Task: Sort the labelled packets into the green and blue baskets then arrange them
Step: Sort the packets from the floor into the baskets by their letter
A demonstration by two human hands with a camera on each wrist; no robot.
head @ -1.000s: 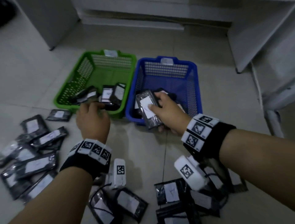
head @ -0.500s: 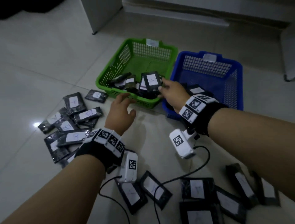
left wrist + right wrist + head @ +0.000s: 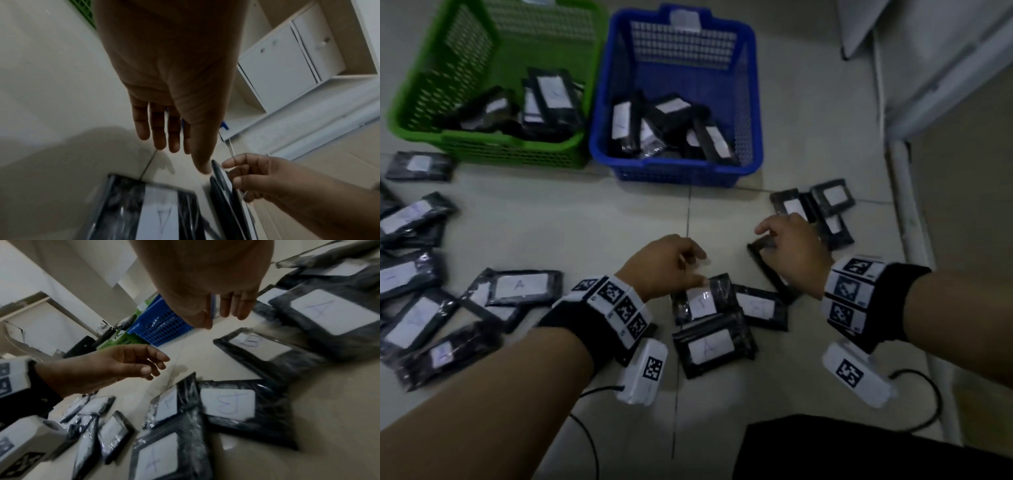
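The green basket (image 3: 510, 150) and the blue basket (image 3: 674, 171) stand side by side on the floor, each with several black labelled packets inside. My right hand (image 3: 774, 236) hangs over a floor packet marked B (image 3: 257, 345), its fingers loosely bent above the packet's far edge; a grip does not show. My left hand (image 3: 688, 263) hovers empty with relaxed fingers (image 3: 160, 138) just beyond another labelled packet (image 3: 702, 301). An A packet (image 3: 709, 346) lies nearer to me.
Several loose packets (image 3: 414, 274) are spread over the floor at the left, and a few more (image 3: 825, 202) lie beyond my right hand. White furniture (image 3: 928, 102) lines the right side. Cables trail from the wrist cameras (image 3: 643, 370).
Both hands have drawn back from the baskets to the floor packets near me. The packet my right hand held is let go. The view has tilted down.
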